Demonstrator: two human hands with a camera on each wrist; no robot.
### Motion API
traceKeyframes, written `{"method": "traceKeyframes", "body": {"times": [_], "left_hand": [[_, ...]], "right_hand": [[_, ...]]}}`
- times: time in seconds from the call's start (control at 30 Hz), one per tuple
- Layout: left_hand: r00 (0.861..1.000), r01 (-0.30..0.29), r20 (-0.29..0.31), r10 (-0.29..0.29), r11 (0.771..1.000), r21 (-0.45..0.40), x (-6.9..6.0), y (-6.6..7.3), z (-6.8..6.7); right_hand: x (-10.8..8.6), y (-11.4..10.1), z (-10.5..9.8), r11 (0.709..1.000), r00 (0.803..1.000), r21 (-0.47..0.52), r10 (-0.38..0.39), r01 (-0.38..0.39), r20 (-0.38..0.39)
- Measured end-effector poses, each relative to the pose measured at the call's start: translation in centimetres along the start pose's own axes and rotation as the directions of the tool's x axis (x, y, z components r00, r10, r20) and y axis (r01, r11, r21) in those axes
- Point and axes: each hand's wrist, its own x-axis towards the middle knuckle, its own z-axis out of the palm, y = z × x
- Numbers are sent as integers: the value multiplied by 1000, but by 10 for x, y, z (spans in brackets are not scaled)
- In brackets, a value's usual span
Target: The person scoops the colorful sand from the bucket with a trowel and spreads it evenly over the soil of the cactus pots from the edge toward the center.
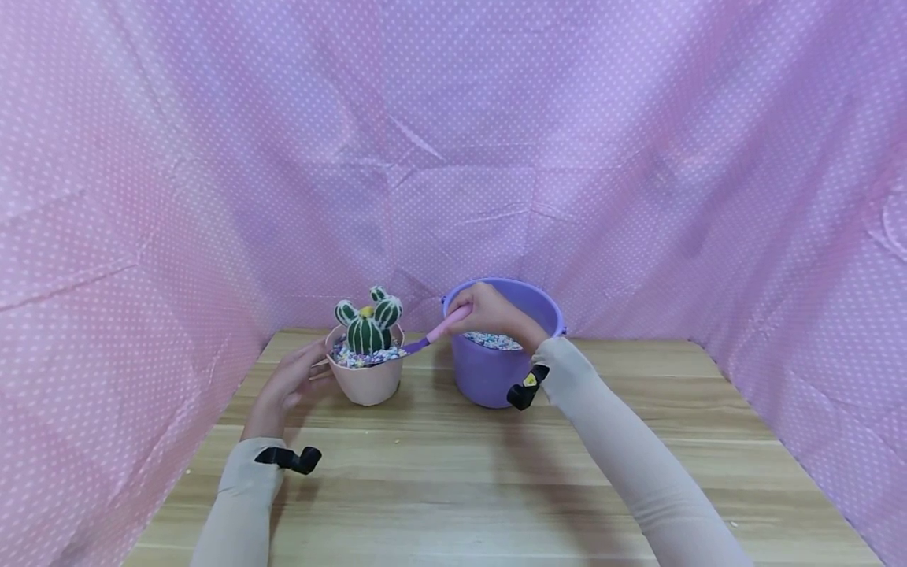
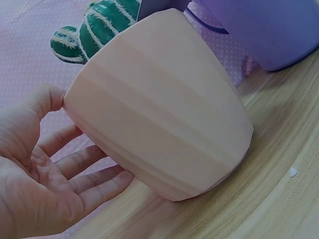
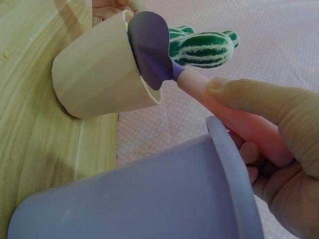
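Observation:
A pale pink flowerpot (image 1: 364,384) holds a green cactus (image 1: 368,335) with white spines, set among pastel pebbles (image 1: 357,358). At the pot's left side is my left hand (image 2: 55,164), its thumb touching near the rim and its fingers fairly straight against the wall. My right hand (image 1: 489,309) grips the pink handle of a small trowel (image 3: 224,107). The trowel's purple blade (image 3: 149,50) is over the pot's right rim, beside the cactus. Below my right hand stands a purple bucket (image 1: 489,378) containing similar pebbles (image 1: 494,341).
Both containers stand on a wood-grain table (image 1: 397,488), near its back edge. A pink polka-dot cloth (image 1: 453,118) hangs behind and along both sides. A stray white pebble (image 2: 293,172) lies near the pot.

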Motion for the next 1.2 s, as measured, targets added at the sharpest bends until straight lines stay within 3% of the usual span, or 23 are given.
{"method": "traceKeyframes", "body": {"times": [0.6, 0.93, 1.07, 1.2], "left_hand": [[1000, -6, -7, 6, 1000, 3, -2, -1, 1], [996, 15, -85, -21, 997, -73, -1, 0, 3], [994, 4, -110, -11, 998, -68, -4, 1, 8], [995, -14, -94, 11, 999, -33, -10, 3, 11]], "right_hand": [[3, -4, -9, 1000, 998, -5, 16, -15, 67], [4, -8, -11, 1000, 998, -22, -5, 7, 69], [6, -9, -10, 1000, 998, -25, -16, 18, 68], [7, -8, -11, 1000, 997, -18, -9, 10, 73]]}}
